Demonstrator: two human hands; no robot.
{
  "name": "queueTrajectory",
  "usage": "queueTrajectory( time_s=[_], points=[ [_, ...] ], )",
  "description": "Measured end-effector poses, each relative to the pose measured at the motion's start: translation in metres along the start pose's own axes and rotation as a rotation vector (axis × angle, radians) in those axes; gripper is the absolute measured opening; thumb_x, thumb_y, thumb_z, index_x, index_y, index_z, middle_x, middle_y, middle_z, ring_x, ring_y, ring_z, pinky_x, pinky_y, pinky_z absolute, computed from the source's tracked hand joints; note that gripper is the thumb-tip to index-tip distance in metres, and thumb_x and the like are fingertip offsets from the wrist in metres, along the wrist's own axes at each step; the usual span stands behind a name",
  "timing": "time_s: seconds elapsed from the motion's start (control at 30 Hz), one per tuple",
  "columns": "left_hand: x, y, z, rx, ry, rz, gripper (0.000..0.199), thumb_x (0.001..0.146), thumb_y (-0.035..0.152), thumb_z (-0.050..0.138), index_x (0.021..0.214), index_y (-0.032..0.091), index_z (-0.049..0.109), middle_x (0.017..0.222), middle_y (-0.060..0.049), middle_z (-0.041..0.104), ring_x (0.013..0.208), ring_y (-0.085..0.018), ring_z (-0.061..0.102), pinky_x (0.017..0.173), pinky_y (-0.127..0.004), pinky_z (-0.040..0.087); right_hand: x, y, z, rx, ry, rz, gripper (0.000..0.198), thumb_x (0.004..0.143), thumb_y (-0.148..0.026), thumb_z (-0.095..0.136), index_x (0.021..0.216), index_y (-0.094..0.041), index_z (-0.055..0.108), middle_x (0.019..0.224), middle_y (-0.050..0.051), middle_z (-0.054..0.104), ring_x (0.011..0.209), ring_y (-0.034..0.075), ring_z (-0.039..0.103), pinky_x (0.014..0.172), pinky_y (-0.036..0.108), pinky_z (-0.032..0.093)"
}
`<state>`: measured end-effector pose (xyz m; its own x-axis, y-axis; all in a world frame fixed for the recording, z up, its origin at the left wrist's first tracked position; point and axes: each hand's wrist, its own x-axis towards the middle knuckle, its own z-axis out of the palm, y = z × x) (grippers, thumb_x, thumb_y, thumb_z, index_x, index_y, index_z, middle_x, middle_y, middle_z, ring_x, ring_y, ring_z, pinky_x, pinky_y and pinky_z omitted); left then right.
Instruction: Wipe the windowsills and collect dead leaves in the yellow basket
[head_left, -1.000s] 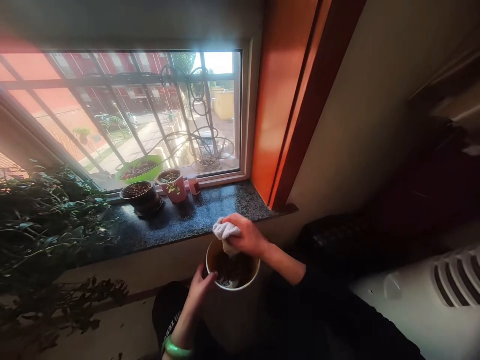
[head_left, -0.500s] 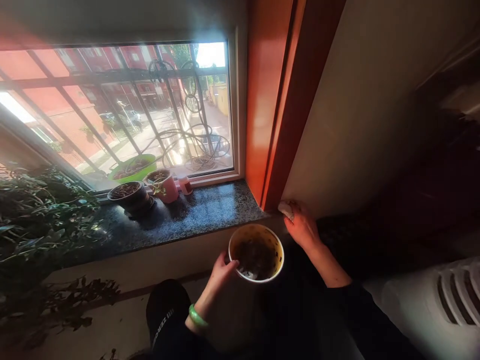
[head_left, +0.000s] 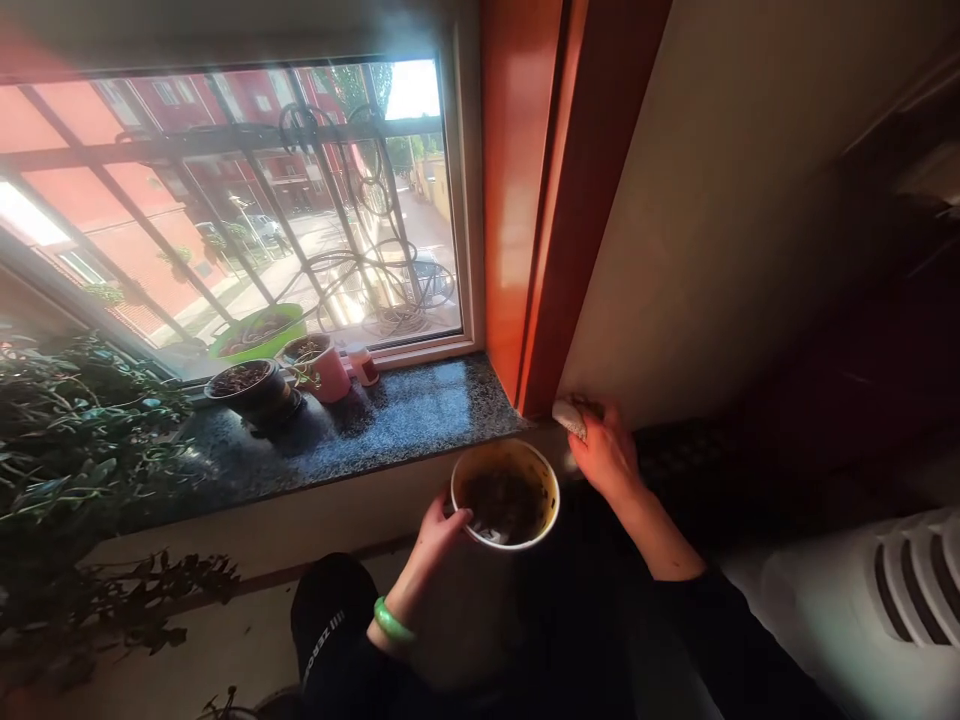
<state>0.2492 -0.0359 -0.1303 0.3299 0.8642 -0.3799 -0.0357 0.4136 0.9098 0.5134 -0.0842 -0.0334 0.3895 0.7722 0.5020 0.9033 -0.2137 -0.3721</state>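
My left hand (head_left: 436, 535), with a green bangle (head_left: 392, 621) at the wrist, grips the rim of a round tub (head_left: 551, 470) from its left side, thumb over the edge. Dark stuff like soil (head_left: 506, 505) lies inside the tub, and its yellow inner wall is smeared. My right hand (head_left: 609, 455) is closed around a small whitish piece (head_left: 571, 418), whose kind I cannot make out. That hand is beside the foot of the orange window trim, close to the wall. Its far fingers are partly hidden.
A dark speckled sill (head_left: 405, 415) holds a black pot (head_left: 247, 390), a pink pot (head_left: 328, 375) and a small bottle (head_left: 363, 365). Leafy plants (head_left: 75, 430) crowd the left. Orange trim (head_left: 517, 200) edges the barred window. A white slatted object (head_left: 840, 590) stands at lower right.
The view has shifted slightly, so the window and sill sit a little further left and higher. Both hands keep their holds, with the tub slightly higher and further left in view.
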Motion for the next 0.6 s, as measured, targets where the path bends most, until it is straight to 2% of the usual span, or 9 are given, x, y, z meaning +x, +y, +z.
queueTrajectory(
  time_s=[0.07, 0.13, 0.2, 0.27, 0.33, 0.43, 0.5, 0.53, 0.6],
  points=[
    [-0.001, -0.001, -0.005, -0.007, -0.013, 0.025, 0.070, 0.065, 0.025, 0.078, 0.133, 0.015, 0.062, 0.125, -0.015, 0.071, 0.100, -0.029, 0.071, 0.078, -0.035, 0.061, -0.002, -0.013, 0.007, -0.097, -0.021, -0.011, 0.036, 0.084, -0.014, 0.058, 0.119, -0.015, 0.066, 0.127, 0.020, 0.054, 0.114, 0.036, 0.054, 0.098, 0.054, 0.052],
    [-0.001, -0.001, -0.009, -0.006, -0.012, 0.038, 0.068, 0.066, 0.025, 0.078, 0.132, 0.015, 0.063, 0.125, -0.015, 0.071, 0.107, -0.031, 0.069, 0.085, -0.037, 0.059, -0.010, -0.037, 0.012, -0.089, -0.065, -0.089, 0.039, 0.081, -0.012, 0.060, 0.119, -0.016, 0.066, 0.128, 0.021, 0.053, 0.114, 0.037, 0.052, 0.097, 0.054, 0.052],
    [-0.001, -0.003, -0.013, 0.009, 0.003, 0.024, 0.070, 0.064, 0.025, 0.079, 0.132, 0.014, 0.063, 0.124, -0.015, 0.071, 0.107, -0.032, 0.069, 0.085, -0.037, 0.059, -0.016, -0.060, 0.012, 0.036, -0.123, -0.208, 0.044, 0.078, -0.010, 0.061, 0.121, -0.020, 0.065, 0.128, 0.017, 0.055, 0.113, 0.035, 0.051, 0.096, 0.051, 0.054],
    [-0.003, -0.004, -0.017, 0.016, 0.024, -0.001, 0.074, 0.062, 0.026, 0.081, 0.133, 0.014, 0.062, 0.124, -0.015, 0.071, 0.102, -0.031, 0.070, 0.081, -0.036, 0.060, -0.017, -0.072, 0.008, 0.187, -0.175, -0.302, 0.049, 0.078, -0.008, 0.059, 0.125, -0.023, 0.064, 0.126, 0.013, 0.057, 0.114, 0.032, 0.051, 0.098, 0.049, 0.054],
    [-0.007, -0.006, -0.024, 0.007, 0.047, -0.025, 0.078, 0.060, 0.028, 0.081, 0.135, 0.014, 0.060, 0.123, -0.015, 0.071, 0.097, -0.029, 0.071, 0.074, -0.033, 0.060, -0.011, -0.070, 0.002, 0.225, -0.174, -0.300, 0.050, 0.079, -0.008, 0.057, 0.126, -0.022, 0.064, 0.125, 0.012, 0.057, 0.114, 0.031, 0.051, 0.100, 0.050, 0.052],
    [-0.016, -0.010, -0.034, -0.023, 0.069, -0.020, 0.077, 0.062, 0.031, 0.081, 0.134, 0.014, 0.059, 0.120, -0.015, 0.072, 0.093, -0.027, 0.071, 0.068, -0.030, 0.059, -0.004, -0.061, 0.004, 0.068, -0.129, -0.177, 0.044, 0.080, -0.009, 0.057, 0.121, -0.019, 0.067, 0.122, 0.016, 0.058, 0.114, 0.036, 0.050, 0.099, 0.055, 0.049],
    [-0.019, -0.013, -0.040, -0.042, 0.073, -0.005, 0.075, 0.062, 0.031, 0.080, 0.132, 0.013, 0.061, 0.118, -0.016, 0.072, 0.093, -0.028, 0.071, 0.067, -0.031, 0.059, -0.005, -0.067, 0.011, 0.020, -0.155, -0.154, 0.045, 0.078, -0.008, 0.058, 0.121, -0.017, 0.068, 0.124, 0.018, 0.059, 0.117, 0.038, 0.049, 0.099, 0.056, 0.048],
    [-0.020, -0.014, -0.042, -0.050, 0.074, 0.009, 0.074, 0.062, 0.031, 0.080, 0.131, 0.013, 0.061, 0.119, -0.016, 0.072, 0.094, -0.028, 0.071, 0.069, -0.032, 0.059, -0.007, -0.075, 0.014, 0.056, -0.189, -0.180, 0.047, 0.076, -0.006, 0.059, 0.121, -0.017, 0.068, 0.126, 0.018, 0.059, 0.119, 0.038, 0.048, 0.101, 0.056, 0.047],
    [-0.019, -0.017, -0.045, -0.065, 0.080, 0.026, 0.074, 0.061, 0.029, 0.079, 0.131, 0.012, 0.062, 0.119, -0.016, 0.072, 0.096, -0.029, 0.071, 0.073, -0.034, 0.059, -0.008, -0.096, 0.017, 0.265, -0.323, -0.283, 0.046, 0.076, -0.006, 0.061, 0.119, -0.019, 0.069, 0.126, 0.015, 0.062, 0.119, 0.035, 0.052, 0.104, 0.053, 0.046]
  ],
)
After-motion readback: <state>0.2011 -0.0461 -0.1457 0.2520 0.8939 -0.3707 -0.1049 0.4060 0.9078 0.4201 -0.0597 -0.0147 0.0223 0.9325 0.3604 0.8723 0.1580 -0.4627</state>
